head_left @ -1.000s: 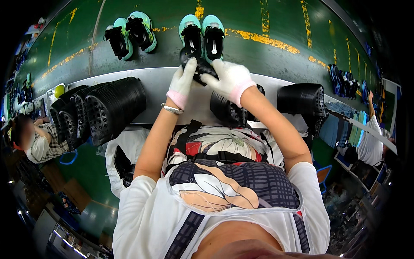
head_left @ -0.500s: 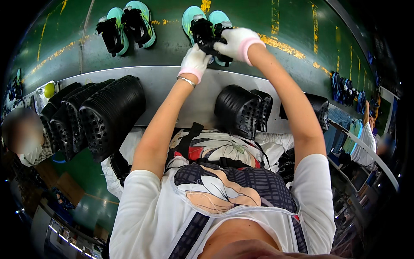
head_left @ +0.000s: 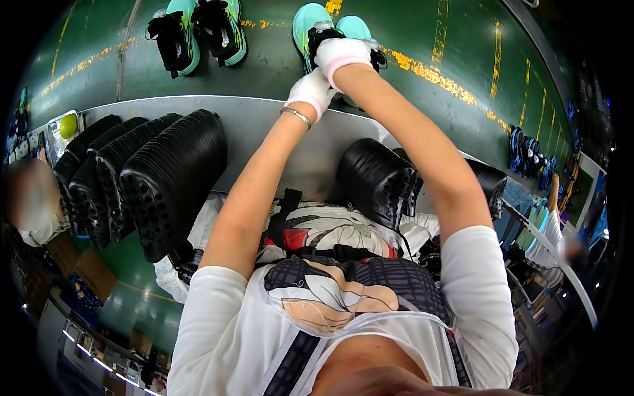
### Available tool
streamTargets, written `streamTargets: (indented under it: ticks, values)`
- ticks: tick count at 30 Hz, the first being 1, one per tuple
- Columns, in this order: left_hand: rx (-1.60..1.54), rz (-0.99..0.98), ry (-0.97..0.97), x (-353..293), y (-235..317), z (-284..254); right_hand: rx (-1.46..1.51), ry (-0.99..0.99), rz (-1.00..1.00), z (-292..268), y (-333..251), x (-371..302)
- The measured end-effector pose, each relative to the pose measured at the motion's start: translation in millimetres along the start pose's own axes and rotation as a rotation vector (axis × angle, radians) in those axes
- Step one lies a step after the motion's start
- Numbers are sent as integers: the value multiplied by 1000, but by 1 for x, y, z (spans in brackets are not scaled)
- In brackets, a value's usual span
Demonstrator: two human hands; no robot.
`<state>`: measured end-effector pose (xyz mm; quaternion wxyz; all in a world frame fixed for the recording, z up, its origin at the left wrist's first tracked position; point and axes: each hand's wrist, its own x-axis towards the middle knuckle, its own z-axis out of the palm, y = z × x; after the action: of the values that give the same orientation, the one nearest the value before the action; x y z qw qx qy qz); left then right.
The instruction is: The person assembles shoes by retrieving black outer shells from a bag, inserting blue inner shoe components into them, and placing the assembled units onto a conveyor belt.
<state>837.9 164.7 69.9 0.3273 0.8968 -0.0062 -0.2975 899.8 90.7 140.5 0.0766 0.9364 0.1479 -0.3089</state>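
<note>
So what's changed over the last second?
Both hands moved forward: the left hand to the near end of the middle turquoise shoes, the right hand over them. The black piece both held can't be made out now, so its release is unclear. The black stacks and left-hand turquoise pair still stand alongside.

- On the green surface (head_left: 198, 86) before me sat a left shoe pair (head_left: 221, 33) and a right shoe pair (head_left: 305, 25).
- My metal ledge (head_left: 254, 117) held black ridged stacks (head_left: 175, 168).
</note>
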Motion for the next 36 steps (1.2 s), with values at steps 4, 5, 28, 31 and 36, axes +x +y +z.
streamTargets:
  ticks: [4, 5, 28, 31, 36]
  values:
    - [46, 23, -79, 5, 3, -8, -196, -86, -125, -28, -2, -11]
    - [58, 37, -81, 6, 2, -8, -195, -66, -141, -26, -1, -7]
    - [259, 343, 89, 20, -27, 2, 484, 330, -182, 2, 69, -111]
    - [334, 387, 90, 22, -24, -9, 583, 629, -64, 58, 120, -180]
    - [270, 289, 422, 18, -33, -36, 635, 553, 278, 122, 152, -297]
